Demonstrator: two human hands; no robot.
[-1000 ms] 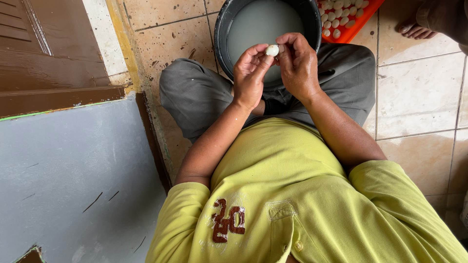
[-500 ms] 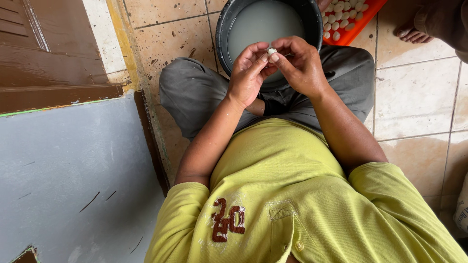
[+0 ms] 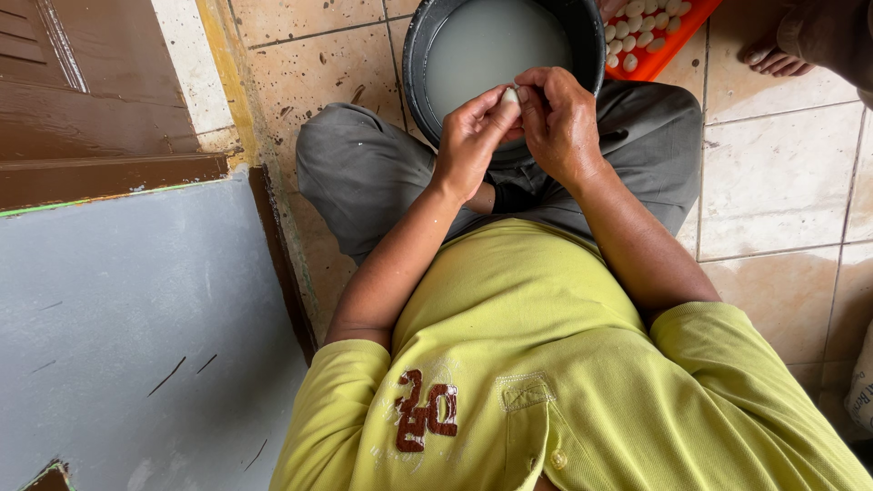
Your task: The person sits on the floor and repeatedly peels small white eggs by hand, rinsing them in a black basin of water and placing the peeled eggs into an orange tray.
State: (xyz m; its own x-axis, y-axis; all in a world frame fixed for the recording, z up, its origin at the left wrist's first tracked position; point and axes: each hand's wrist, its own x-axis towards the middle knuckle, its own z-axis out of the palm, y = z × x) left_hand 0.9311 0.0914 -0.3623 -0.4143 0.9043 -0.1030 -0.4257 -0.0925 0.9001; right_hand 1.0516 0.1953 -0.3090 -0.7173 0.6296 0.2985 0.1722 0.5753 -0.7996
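I sit cross-legged on a tiled floor in grey trousers and a yellow-green shirt. My left hand [image 3: 468, 136] and my right hand [image 3: 559, 118] meet over the near rim of a dark round bucket [image 3: 414, 64] that holds cloudy whitish liquid. Between the fingertips of both hands sits a small white lump [image 3: 511, 95], mostly hidden by the fingers. Behind the bucket, an orange tray [image 3: 668, 50] carries several small white pieces in rows.
Another person's bare foot [image 3: 773, 59] rests on the tiles at the top right. A brown wooden door [image 3: 82, 91] and a grey painted panel [image 3: 127, 336] fill the left side. Beige floor tiles [image 3: 782, 182] lie to my right.
My fingers have closed more tightly round the white lump, which showed clearly a second ago and is now nearly covered. Both hands stay over the bucket's rim.
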